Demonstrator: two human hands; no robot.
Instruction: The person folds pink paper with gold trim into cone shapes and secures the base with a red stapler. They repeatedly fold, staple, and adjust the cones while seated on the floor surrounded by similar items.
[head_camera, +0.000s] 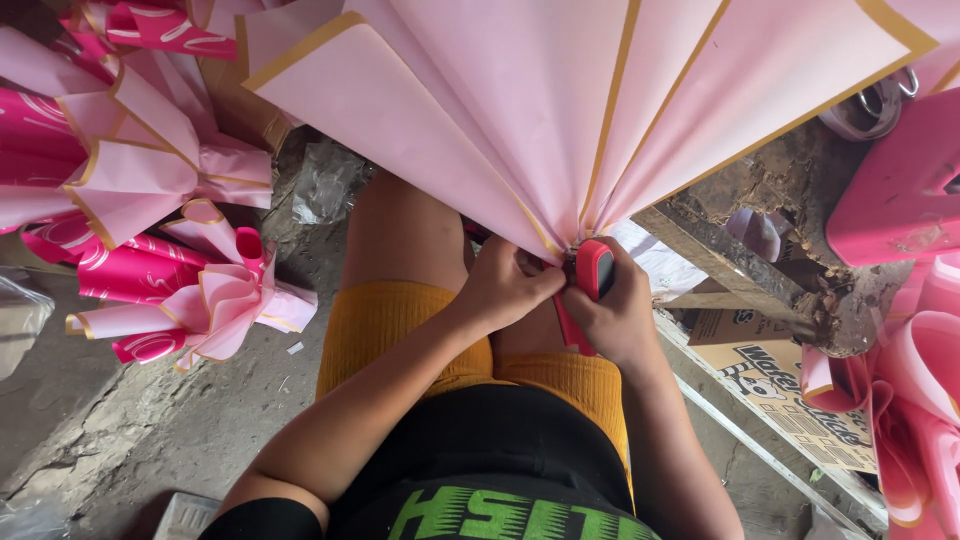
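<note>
Head view, and we're looking straight down at our own lap. Our left hand (505, 285) has its fingers pinched shut on the gathered point of a big pink paper fan (560, 100), right where all the pleats come together just above our knees. Our right hand (615, 315) is wrapped tight around a red stapler (594, 272), held upright, its head touching that same pinched point.

The fan spreads away from us, wide and far, each pleat edged with a gold stripe. We judge it light and thin, crisp enough to hold a fold but easy to crease or tear, and likely to spring open if the pinch loosens. So the place to hold it is the tight bundle at the tip, not the loose outer edges.

Off to the left, finished pink paper rosettes (205, 300) lie on the rough concrete floor (150, 430), with more wrapped paper behind them. To the right there's a worn wooden bench (800, 290), a cardboard box (790, 395) under it, and more pink sheets (910, 400) near the edge. We can see yellow shorts (385, 320) under both wrists.
</note>
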